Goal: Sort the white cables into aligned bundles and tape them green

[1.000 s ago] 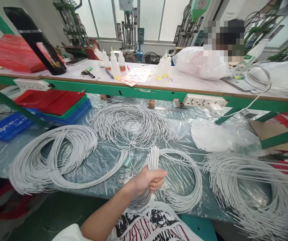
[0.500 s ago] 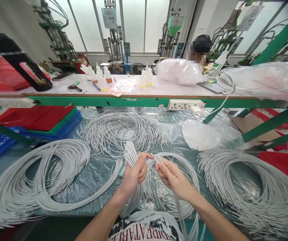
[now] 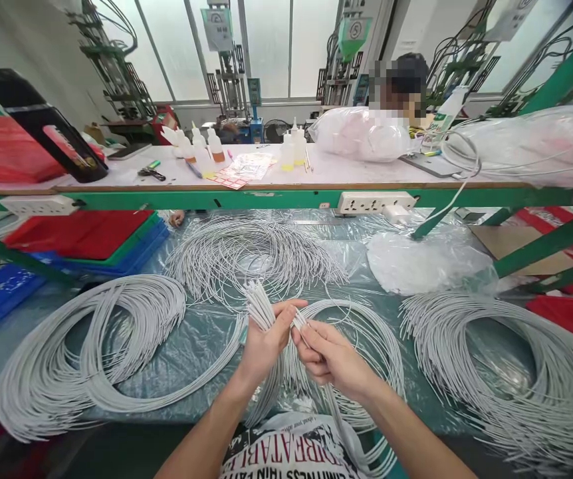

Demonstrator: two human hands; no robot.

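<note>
My left hand [image 3: 266, 336] is closed round a thick bundle of white cables [image 3: 259, 305], whose ends stick up above the fist. My right hand [image 3: 329, 352] pinches a smaller bunch of cable ends [image 3: 300, 324], with its cables hanging down towards my lap. The thumb and forefinger of the left hand touch, or nearly touch, the tips of that bunch. Under both hands lies a loose coil of white cables [image 3: 391, 339] on the table. Behind them spreads a wide tangled coil of thin cables [image 3: 207, 256].
Large cable coils lie at left [image 3: 32, 372] and right [image 3: 556, 386]. A green-edged shelf [image 3: 276, 199] crosses ahead, bearing a power strip [image 3: 373, 203], glue bottles [image 3: 215, 146] and a black flask [image 3: 42, 126]. Red and blue trays [image 3: 82, 236] stand at left. A co-worker [image 3: 406, 83] is beyond.
My right hand has moved left, bringing its bunch up against my left hand. Another person's hand now shows under the shelf at left. The view has shifted slightly.
</note>
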